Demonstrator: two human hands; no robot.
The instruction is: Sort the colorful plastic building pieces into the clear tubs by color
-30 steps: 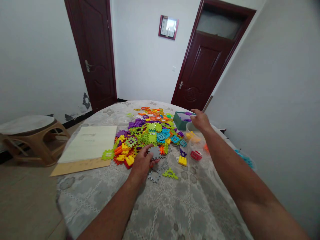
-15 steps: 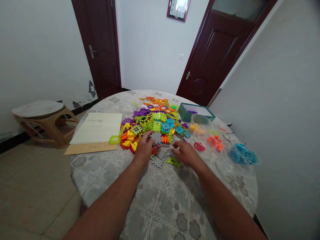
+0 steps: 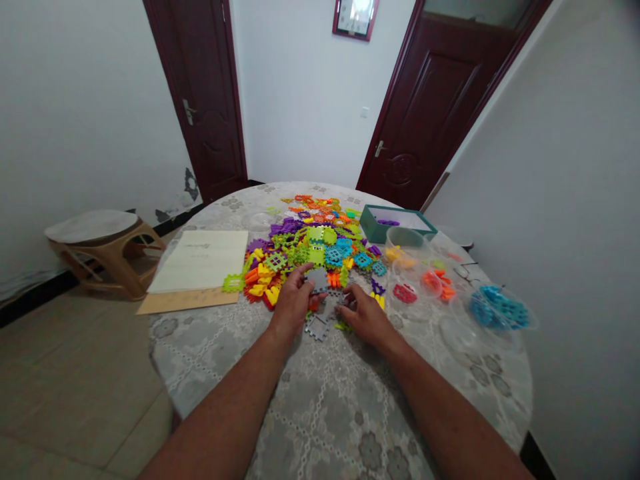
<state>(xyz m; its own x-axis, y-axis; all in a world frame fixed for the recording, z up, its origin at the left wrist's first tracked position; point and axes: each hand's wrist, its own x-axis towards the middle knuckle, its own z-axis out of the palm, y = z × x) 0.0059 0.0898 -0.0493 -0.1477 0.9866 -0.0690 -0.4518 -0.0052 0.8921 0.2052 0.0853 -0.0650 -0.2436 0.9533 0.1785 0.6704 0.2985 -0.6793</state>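
My left hand [image 3: 290,301] is closed on a flat grey building tile [image 3: 317,279] with notched edges, pinched between thumb and fingers. Close by, my right hand [image 3: 367,316] has its fingers bent in at the edge of another grey building tile [image 3: 331,307]; the exact grip is partly hidden. A grey window-frame tile [image 3: 317,328] lies on the table below my hands. Part of a green piece [image 3: 343,327] shows beneath my right hand. Just beyond my hands stands a lime-green assembled build [image 3: 317,251], with a loose orange piece [image 3: 333,279] in front of it.
A heap of purple [image 3: 287,227], yellow [image 3: 259,289] and blue tiles [image 3: 363,261] spreads behind my hands. Open paper [image 3: 205,257] lies left. On the right are a green box [image 3: 375,231], clear tubs [image 3: 405,239] and a container of blue pieces [image 3: 497,308]. A stool [image 3: 117,260] stands left.
My right hand has moved slightly left and closed in on the grey tiles, covering more of the green piece. Yellow and purple pieces now show beside it. My left hand keeps its grey tile.
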